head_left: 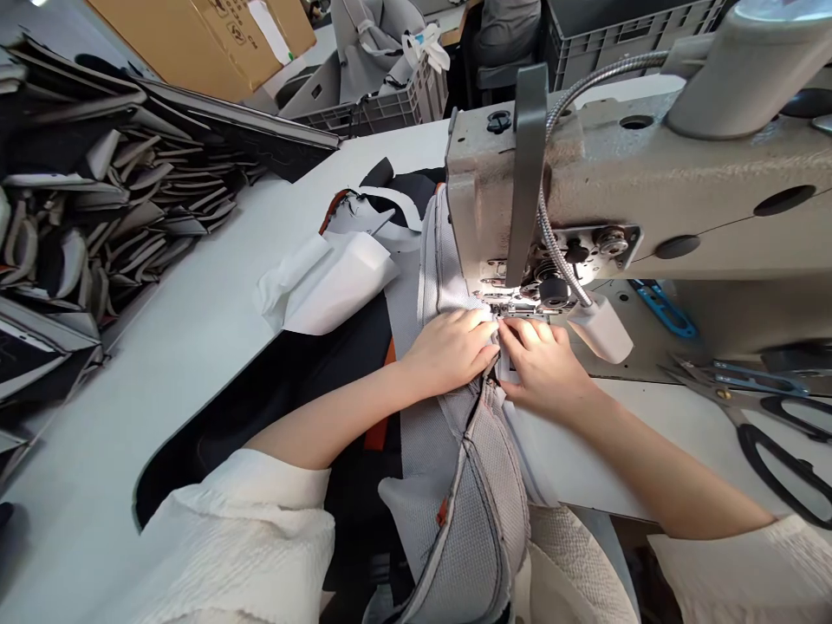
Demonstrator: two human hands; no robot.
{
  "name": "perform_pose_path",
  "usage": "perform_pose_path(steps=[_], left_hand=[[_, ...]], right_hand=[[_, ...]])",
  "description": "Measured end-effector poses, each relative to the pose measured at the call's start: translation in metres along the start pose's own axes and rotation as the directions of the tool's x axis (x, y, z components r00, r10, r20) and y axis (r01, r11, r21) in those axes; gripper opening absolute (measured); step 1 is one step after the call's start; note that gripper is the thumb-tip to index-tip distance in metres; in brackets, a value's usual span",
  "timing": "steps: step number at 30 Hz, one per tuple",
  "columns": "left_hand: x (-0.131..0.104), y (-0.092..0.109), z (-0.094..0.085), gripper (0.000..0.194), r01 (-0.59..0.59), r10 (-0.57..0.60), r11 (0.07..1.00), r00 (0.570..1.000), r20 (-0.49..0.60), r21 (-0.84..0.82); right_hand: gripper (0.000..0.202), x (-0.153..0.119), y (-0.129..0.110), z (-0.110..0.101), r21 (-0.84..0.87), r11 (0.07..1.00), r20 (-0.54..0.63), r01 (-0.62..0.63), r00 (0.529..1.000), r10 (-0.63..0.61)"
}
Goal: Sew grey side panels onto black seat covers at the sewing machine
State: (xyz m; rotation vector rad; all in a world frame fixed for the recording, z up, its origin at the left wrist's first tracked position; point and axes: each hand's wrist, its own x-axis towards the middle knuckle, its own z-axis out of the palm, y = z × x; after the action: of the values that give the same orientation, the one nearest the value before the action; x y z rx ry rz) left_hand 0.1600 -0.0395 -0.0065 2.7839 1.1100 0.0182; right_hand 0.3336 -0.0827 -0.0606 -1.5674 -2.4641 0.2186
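Note:
A grey padded fabric piece [484, 485] with dark seams runs from my lap up to the sewing machine [585, 173]. My left hand [451, 347] presses on it just left of the needle area, fingers bent together at the seam. Across the seam, my right hand [542, 360] pinches the edge close in front of the presser foot. The needle itself is hidden by my fingertips and the machine head. Black fabric with an orange strip [378, 433] lies under my left forearm. A white sheet-like piece [338, 286] rests on the far part of the work.
Stacked dark padded pieces [149, 182] crowd the left side. Black-handled scissors [767, 412] and blue thread snips [663, 308] lie right of the machine. A small lamp [601, 329] hangs near my right hand. Behind stand a grey crate [390, 113] and a cardboard box [201, 39].

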Motion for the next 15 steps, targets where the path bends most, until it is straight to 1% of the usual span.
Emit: perform_pose_path(steps=[1,2,4,5,6,8,9,11,13,15], left_hand=[[-0.002,0.002,0.000,0.031,-0.007,0.008,0.996,1.000,-0.013,0.089],[-0.002,0.004,0.001,0.031,-0.013,0.013,0.989,1.000,0.003,0.148],[-0.002,0.004,0.001,0.029,-0.018,0.005,0.980,0.998,0.064,0.199],[-0.001,0.004,0.002,0.028,-0.019,0.002,0.979,0.996,0.085,0.202],[0.000,0.003,0.002,0.027,-0.019,0.000,0.981,0.995,0.095,0.194],[0.001,0.001,0.002,0.029,-0.008,-0.007,0.986,0.996,0.089,0.169],[0.001,0.000,0.002,0.031,0.002,-0.015,0.987,0.996,0.083,0.158],[0.000,-0.001,0.003,0.036,0.024,-0.035,0.990,0.996,0.079,0.139],[-0.002,-0.001,0.005,0.037,0.039,-0.048,0.991,0.996,0.072,0.125],[-0.005,0.001,0.007,0.036,0.049,-0.056,0.992,0.997,0.052,0.118]], right_hand=[[0.071,-0.001,0.001,-0.001,0.015,1.000,0.006,0.009,1.000,-0.009],[0.075,-0.001,0.003,-0.002,0.034,0.999,0.010,0.025,1.000,-0.025],[0.078,-0.004,0.010,-0.005,0.085,0.993,0.017,0.083,0.996,-0.085],[0.073,-0.005,0.015,-0.006,0.117,0.987,0.010,0.112,0.993,-0.114],[0.062,-0.006,0.020,-0.007,0.149,0.980,-0.014,0.134,0.991,-0.133],[0.036,-0.006,0.032,-0.007,0.179,0.972,-0.102,0.153,0.985,-0.136],[0.031,-0.005,0.037,-0.006,0.172,0.973,-0.150,0.157,0.980,-0.132],[0.029,-0.001,0.042,-0.002,0.125,0.976,-0.206,0.180,0.967,-0.152],[0.032,0.002,0.040,0.002,0.077,0.974,-0.187,0.212,0.963,-0.195],[0.034,0.005,0.033,0.006,0.051,0.976,-0.166,0.212,0.965,-0.201]])
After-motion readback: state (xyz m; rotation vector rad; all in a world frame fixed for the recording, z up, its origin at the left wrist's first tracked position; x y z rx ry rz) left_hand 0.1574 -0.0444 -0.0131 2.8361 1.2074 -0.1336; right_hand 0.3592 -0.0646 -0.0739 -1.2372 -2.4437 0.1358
